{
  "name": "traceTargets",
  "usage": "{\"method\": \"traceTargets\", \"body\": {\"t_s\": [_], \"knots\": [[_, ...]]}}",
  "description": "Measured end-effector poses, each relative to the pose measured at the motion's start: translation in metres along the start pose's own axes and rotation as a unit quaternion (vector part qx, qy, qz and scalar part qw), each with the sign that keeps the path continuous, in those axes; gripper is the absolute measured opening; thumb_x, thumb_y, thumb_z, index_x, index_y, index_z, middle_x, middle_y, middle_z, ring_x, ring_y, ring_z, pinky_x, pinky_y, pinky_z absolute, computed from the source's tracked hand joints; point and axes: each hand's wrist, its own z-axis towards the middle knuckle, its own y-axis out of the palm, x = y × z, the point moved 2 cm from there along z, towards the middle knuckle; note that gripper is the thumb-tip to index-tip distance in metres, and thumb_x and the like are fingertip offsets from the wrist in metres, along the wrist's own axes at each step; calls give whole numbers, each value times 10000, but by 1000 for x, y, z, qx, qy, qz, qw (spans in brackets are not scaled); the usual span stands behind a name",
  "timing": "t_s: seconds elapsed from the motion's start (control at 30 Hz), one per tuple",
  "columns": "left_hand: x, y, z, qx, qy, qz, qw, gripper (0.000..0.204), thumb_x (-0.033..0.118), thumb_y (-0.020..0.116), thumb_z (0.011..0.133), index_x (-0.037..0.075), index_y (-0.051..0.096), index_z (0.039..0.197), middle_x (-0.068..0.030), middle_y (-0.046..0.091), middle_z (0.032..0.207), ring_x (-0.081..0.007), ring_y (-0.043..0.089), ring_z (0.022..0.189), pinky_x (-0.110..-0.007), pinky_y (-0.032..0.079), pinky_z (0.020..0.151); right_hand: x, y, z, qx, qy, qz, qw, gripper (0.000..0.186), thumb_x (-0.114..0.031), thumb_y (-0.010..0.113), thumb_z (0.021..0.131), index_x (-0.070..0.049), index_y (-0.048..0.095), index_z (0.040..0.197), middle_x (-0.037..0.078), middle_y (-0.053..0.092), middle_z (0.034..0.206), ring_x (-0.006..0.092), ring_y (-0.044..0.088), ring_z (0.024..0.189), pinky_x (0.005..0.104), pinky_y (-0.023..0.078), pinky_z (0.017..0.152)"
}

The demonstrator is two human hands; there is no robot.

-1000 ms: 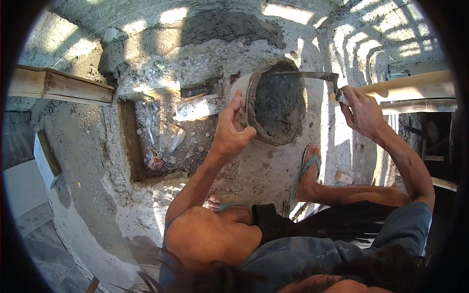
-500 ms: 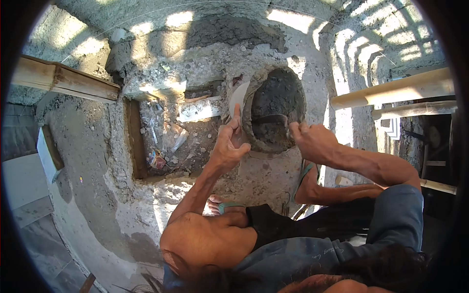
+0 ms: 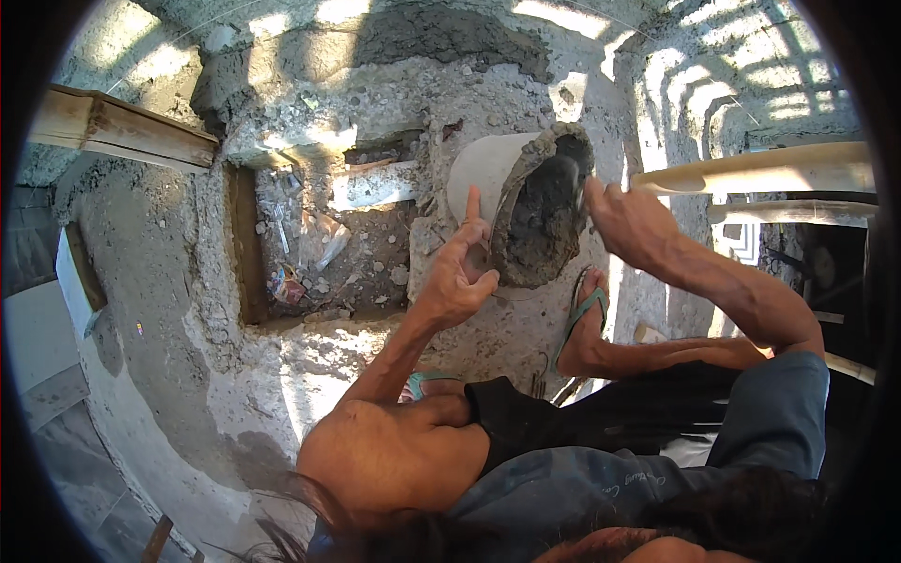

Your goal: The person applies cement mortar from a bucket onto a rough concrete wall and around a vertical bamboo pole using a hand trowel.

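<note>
A pale bucket (image 3: 483,169), its rim crusted with mortar, leans on its side between my hands with the mouth turned to the right. Wet grey mortar (image 3: 540,225) coats the inside. My left hand (image 3: 460,272) braces the bucket's outer wall, index finger stretched along it and thumb by the lower rim. At the right side of the mouth, my right hand (image 3: 633,220) is closed around a tool with a curved blade (image 3: 563,174). The blade reaches into the bucket; its handle is hidden in my fist.
Left of the bucket is a rectangular pit (image 3: 249,253) holding rubble and plastic scraps. Bamboo poles (image 3: 760,169) jut in from the right, and a wooden beam (image 3: 122,131) from the upper left. My sandalled foot (image 3: 587,324) stands just below the bucket.
The bucket has tipped further, its mouth swinging to the right and showing more outer wall. My right hand and the blade have moved up and right; my left hand has followed the bucket.
</note>
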Motion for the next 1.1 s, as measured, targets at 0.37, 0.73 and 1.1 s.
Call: {"method": "traceTargets", "body": {"t_s": [0.37,0.73,1.1], "knots": [[-6,38,-15,43,115,159,980,345,-104,451,666,29,526,975,-294,143,1602,-465,415,1348,-491,31,1222,51,115,10,-156,29,38,987,147,-64,603,871,50,578,961,176,657,736,331,693,699,400,549,552],[-3,15,-1,-29,44,73,996,334,-121,429,667,29,539,944,-219,149,1637,-294,188,1515,-370,97,1225,69,199,-19,67,-300,-13,952,176,-223,685,818,-78,627,738,126,531,837,249,540,785,385,435,681],[-9,-11,-10,-2,16,-123,992,430,-169,381,675,-8,512,1052,-150,-7,1672,-229,-47,1528,-324,100,1193,-12,122,4,-169,-12,493,853,388,-290,626,806,67,632,960,287,643,834,469,590,892,552,447,852]]}}
